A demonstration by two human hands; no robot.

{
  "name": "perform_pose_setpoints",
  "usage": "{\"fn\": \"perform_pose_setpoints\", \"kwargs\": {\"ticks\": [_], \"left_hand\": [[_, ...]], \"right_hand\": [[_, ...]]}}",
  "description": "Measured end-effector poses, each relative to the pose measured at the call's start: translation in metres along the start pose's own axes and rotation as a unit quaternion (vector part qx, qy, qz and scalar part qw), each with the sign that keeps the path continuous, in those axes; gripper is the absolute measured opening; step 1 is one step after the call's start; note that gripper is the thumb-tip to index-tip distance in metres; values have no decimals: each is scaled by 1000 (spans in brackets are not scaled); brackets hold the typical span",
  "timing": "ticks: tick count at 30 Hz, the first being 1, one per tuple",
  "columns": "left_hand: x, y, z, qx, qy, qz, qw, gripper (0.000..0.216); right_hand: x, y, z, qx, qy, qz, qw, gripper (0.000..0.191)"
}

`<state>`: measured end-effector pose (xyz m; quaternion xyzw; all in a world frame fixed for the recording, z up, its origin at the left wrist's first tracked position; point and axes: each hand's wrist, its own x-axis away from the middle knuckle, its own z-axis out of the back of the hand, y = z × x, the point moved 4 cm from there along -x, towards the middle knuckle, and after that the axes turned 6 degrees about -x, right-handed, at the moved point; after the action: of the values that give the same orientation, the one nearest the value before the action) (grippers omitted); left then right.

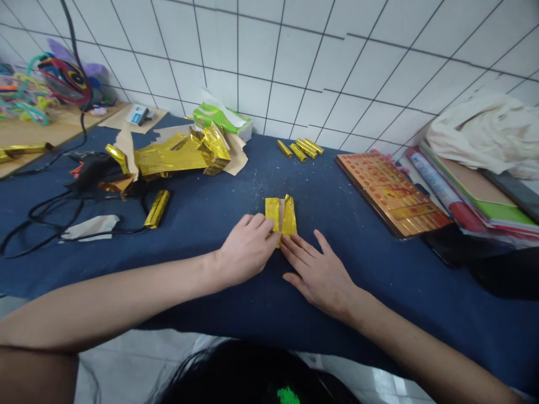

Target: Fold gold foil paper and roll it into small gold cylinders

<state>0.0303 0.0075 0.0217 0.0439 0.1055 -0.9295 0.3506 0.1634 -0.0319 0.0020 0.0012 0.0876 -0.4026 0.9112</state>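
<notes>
A small piece of gold foil paper (289, 216) lies on the dark blue cloth in front of me, its long sides folded inward with a brown strip showing between them. My left hand (248, 247) has its fingers curled on the near left edge of the paper, and the fingertips are partly hidden. My right hand (315, 269) lies flat with fingers spread, its fingertips touching the paper's near right edge. Beyond the paper, several rolled gold tubes (298, 152) lie together. Another gold roll (157, 209) rests to the left.
Crumpled gold foil sheets (172, 154) and a green tissue pack (221, 118) sit at the back left. Black cable (42, 202) loops at the left. A gold-red booklet stack (391, 193) and piled books (475, 196) are on the right. White tiled wall (261, 62) stands behind.
</notes>
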Motion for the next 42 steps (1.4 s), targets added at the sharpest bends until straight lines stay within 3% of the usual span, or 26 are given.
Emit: {"fn": "perform_pose_setpoints", "kwargs": {"ticks": [2, 5, 8, 12, 16, 25, 31, 37, 40, 42], "left_hand": [[6, 9, 5, -2, 8, -50, 999, 23], [13, 15, 10, -24, 20, -62, 998, 44], [17, 18, 7, -40, -7, -71, 997, 59], [20, 18, 2, -51, -49, -64, 995, 68], [21, 18, 1, -43, -50, -63, 996, 70], [22, 14, 0, -28, -25, -57, 998, 61], [15, 1, 5, -30, -3, -31, 999, 37], [9, 6, 0, -52, 16, -48, 997, 36], [7, 9, -3, -62, 12, -52, 997, 38], [6, 10, -4, -64, 4, -51, 997, 43]], "right_hand": [[0, 0, -1, -2, -2, -1, 1000, 43], [0, 0, -1, -3, -8, 1, 1000, 43], [0, 0, 0, -1, -13, 3, 1000, 42], [1, 1, 2, -3, -21, 1, 1000, 42], [3, 2, 3, -3, -17, -3, 1000, 43], [5, -5, 7, 13, 9, -26, 1000, 41], [6, -25, 10, -37, -17, 53, 998, 54], [6, -24, 12, -121, -30, 77, 989, 52], [3, -6, 19, -181, 20, 79, 980, 27], [-1, 21, 28, -192, 113, -10, 975, 20]]}}
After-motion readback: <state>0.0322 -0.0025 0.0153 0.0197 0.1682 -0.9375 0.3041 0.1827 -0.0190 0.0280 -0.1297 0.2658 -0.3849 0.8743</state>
